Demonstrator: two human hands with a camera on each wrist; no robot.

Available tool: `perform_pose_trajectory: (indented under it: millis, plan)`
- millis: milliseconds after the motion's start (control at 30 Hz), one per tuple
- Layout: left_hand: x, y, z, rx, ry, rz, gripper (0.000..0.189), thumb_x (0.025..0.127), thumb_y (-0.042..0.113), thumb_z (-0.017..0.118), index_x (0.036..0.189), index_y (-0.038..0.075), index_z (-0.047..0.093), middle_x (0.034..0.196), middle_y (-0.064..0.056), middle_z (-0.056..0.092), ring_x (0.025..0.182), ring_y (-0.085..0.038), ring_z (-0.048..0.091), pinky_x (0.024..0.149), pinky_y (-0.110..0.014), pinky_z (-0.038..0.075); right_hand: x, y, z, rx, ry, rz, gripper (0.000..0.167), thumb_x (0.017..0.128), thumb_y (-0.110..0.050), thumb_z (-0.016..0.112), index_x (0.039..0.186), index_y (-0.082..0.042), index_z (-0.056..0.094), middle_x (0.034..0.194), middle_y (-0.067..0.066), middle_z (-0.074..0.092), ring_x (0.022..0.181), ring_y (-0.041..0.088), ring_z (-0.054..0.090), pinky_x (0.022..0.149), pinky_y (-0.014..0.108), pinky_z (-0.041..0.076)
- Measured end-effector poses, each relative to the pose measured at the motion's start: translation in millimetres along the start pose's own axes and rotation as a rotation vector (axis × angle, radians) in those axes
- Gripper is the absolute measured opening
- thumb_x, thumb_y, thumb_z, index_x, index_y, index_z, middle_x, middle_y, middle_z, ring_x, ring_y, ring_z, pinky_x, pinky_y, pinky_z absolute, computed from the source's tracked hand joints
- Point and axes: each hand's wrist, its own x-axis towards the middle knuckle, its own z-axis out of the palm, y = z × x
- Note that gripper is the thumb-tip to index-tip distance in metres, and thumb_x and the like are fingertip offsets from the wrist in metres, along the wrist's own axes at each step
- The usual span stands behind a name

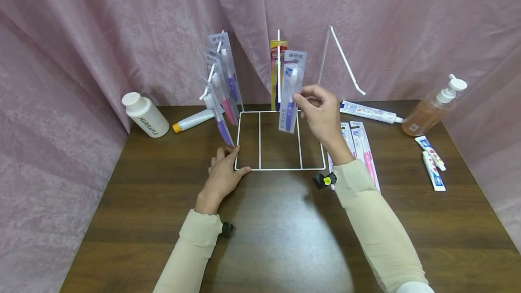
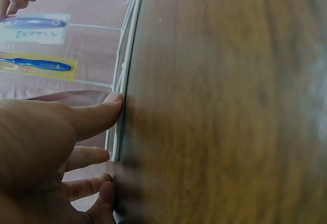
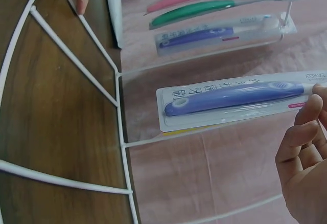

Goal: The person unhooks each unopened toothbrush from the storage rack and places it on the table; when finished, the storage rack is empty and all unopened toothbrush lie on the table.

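Note:
My right hand (image 1: 319, 110) pinches the edge of a packaged purple toothbrush (image 1: 290, 107), holding it upright beside the middle hook (image 1: 279, 73) of a white wire display rack (image 1: 281, 169). Behind it, a toothbrush in a yellow pack (image 1: 274, 80) hangs on that hook. At the rack's front left corner, my left hand (image 1: 224, 171) rests with its thumb (image 2: 99, 116) against the base wire and its other fingers spread. Several packaged toothbrushes (image 1: 218, 89) with purple and pink handles hang from the left hook. The right hook (image 1: 347, 60) is bare.
More packaged toothbrushes (image 1: 363, 148) lie right of the rack, partly under my right arm. A white bottle (image 1: 145, 115) and a yellow-capped tube (image 1: 197, 120) are on the left. Toothpaste (image 1: 368, 111), a pump bottle (image 1: 427, 112) and two small tubes (image 1: 433, 170) are on the right.

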Motion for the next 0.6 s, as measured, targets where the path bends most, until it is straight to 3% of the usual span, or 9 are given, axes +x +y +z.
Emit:
perform_pose_trajectory:
  millis: [133, 233, 367, 600]
  plan:
    - [-5.8, 9.1, -4.1, 0.021, 0.000, -0.007, 0.082, 0.107, 0.034, 0.082, 0.176, 0.009, 0.045, 0.172, -0.027, 0.039, 0.148, -0.056, 0.044, 0.120, -0.075, 0.039, -5.0, 5, -9, -0.028, 0.010, 0.008, 0.004, 0.102, 0.005, 0.078, 0.098, 0.004, 0.079, 0.074, -0.019, 0.075, 0.055, -0.004, 0.059, 0.055, 0.016, 0.047]
    - [-8.4, 13.5, -6.8, 0.031, -0.009, -0.017, 0.082, 0.108, 0.033, 0.081, 0.176, 0.008, 0.044, 0.174, -0.027, 0.037, 0.152, -0.057, 0.043, 0.122, -0.075, 0.038, -8.6, 10, -18, -0.057, 0.007, 0.024, 0.005, 0.102, 0.005, 0.078, 0.097, 0.005, 0.078, 0.071, -0.016, 0.073, 0.056, -0.003, 0.058, 0.054, 0.016, 0.045]
    - [-4.8, 8.8, -4.7, 0.013, -0.012, -0.015, 0.083, 0.107, 0.034, 0.082, 0.176, 0.009, 0.044, 0.174, -0.027, 0.036, 0.152, -0.058, 0.041, 0.122, -0.076, 0.038, -12.8, 17, -33, -0.122, -0.011, 0.079, 0.015, 0.104, 0.000, 0.077, 0.102, 0.015, 0.074, 0.068, -0.016, 0.067, 0.058, 0.000, 0.057, 0.055, 0.016, 0.046]
    - [3.3, -5.5, 2.3, -0.005, -0.009, 0.002, 0.086, 0.106, 0.038, 0.083, 0.177, 0.010, 0.043, 0.174, -0.025, 0.037, 0.150, -0.058, 0.041, 0.123, -0.077, 0.036, -26.2, 24, -77, -0.192, 0.015, 0.226, 0.021, 0.109, -0.008, 0.074, 0.111, 0.013, 0.075, 0.066, -0.015, 0.061, 0.058, 0.001, 0.053, 0.054, 0.017, 0.044]
